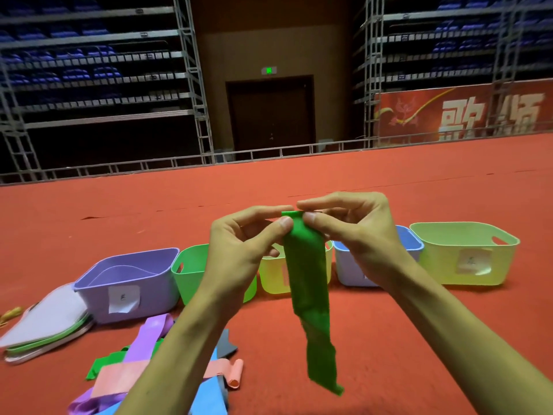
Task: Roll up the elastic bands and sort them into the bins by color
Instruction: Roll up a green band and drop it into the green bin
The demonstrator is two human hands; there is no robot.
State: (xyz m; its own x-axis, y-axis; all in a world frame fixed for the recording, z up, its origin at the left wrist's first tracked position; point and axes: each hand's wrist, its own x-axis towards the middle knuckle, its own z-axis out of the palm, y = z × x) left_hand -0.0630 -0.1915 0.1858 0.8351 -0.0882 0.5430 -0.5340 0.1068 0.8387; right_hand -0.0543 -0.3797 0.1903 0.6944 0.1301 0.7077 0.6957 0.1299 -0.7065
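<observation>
Green elastic band (309, 283) is pinched at its top edge by both hands, left hand (239, 247) and right hand (356, 232), and hangs above five bins (131, 283) whose white labels (123, 298) cannot be read.

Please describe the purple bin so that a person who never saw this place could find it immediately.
On the red floor a row of small plastic bins stands in front of the person. The purple bin is the leftmost in that row, beside the green bin and next to a flat stack of sheets. It alone is lilac, with a white paper label on its front.
</observation>
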